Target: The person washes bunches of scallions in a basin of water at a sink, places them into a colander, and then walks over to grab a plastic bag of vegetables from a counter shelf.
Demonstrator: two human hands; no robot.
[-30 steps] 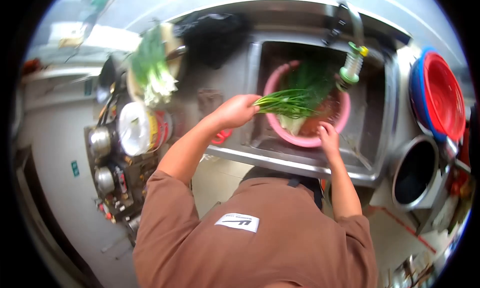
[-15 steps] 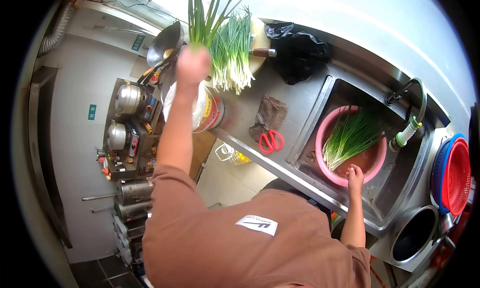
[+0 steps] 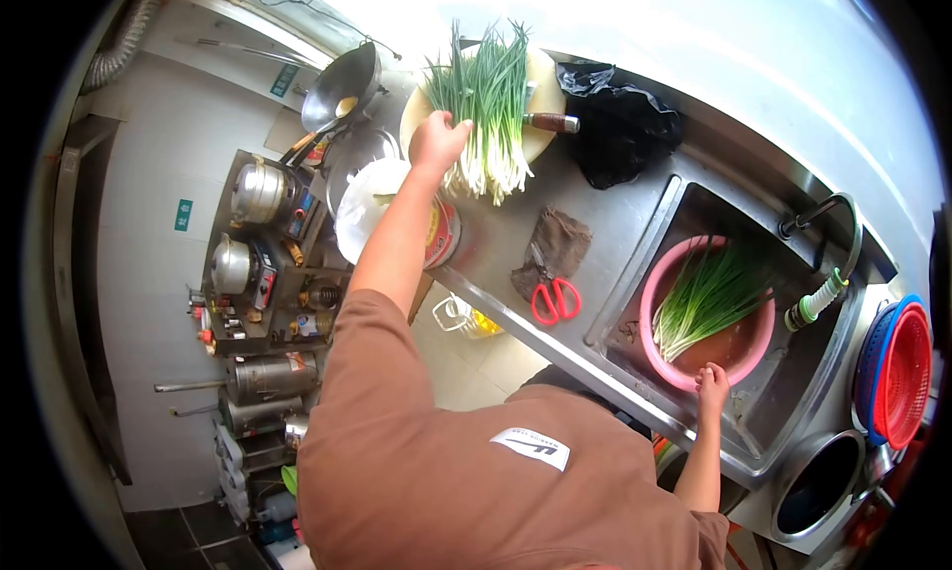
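Note:
My left hand (image 3: 436, 146) is closed on the left side of a bunch of scallions (image 3: 488, 124), green tops away from me and white ends toward me. The scallions lie on a round cutting board (image 3: 545, 79), with the brown handle of a knife (image 3: 552, 122) sticking out to their right. More scallions (image 3: 699, 297) rest in a pink basin (image 3: 652, 347) of brownish water inside the sink. Just outside the basin's near rim hovers my right hand (image 3: 712, 384), its fingers curled, with nothing seen in them.
Red-handled scissors (image 3: 555, 300) lie on a brown cloth (image 3: 563, 238) between board and sink. A black plastic bag (image 3: 620, 129) sits behind. A white bucket (image 3: 362, 208) stands under my left forearm, a wok (image 3: 342, 84) beyond it. The faucet hose (image 3: 815, 302) hangs over the sink's right side.
My left hand has come down with the raised scallions and laid them at the left of the pile. My right hand stays by the basin. The view has shifted slightly.

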